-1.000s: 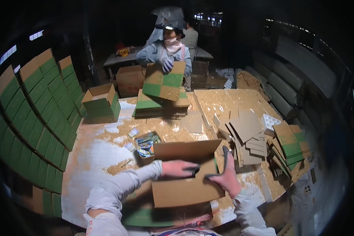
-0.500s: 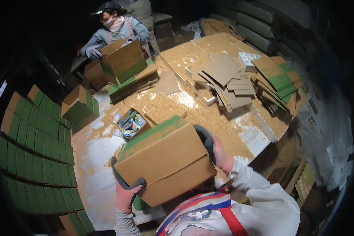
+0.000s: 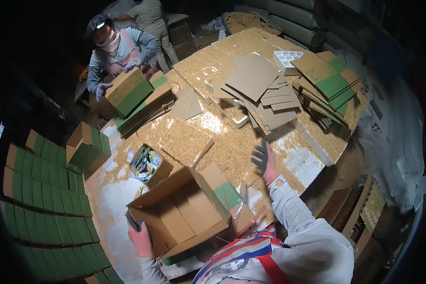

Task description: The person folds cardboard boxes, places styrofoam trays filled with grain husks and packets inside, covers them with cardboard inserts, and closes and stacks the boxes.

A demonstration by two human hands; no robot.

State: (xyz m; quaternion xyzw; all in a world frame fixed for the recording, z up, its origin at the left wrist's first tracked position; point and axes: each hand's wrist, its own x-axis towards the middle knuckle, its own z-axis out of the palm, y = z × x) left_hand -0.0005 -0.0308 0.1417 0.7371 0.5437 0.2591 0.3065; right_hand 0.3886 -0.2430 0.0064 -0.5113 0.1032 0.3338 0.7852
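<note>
Cardboard box (image 3: 177, 215) gaping rectangular and smooth-walled, left hand (image 3: 141, 239) hooking half-curled fingers onto its edge, right hand (image 3: 268, 164) spreading empty fingers near crumbly shavings (image 3: 232, 149)

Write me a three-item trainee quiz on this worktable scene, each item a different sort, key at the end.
1. True or false: the left hand grips the large open brown cardboard box.
2. Which is nearer that box: A) the small brown carton of colourful packets; B) the white plastic compartmented tray?
3. Fill in: the right hand, fingers spread, holds ____.
Key: 1 true; 2 A; 3 nothing.
</note>
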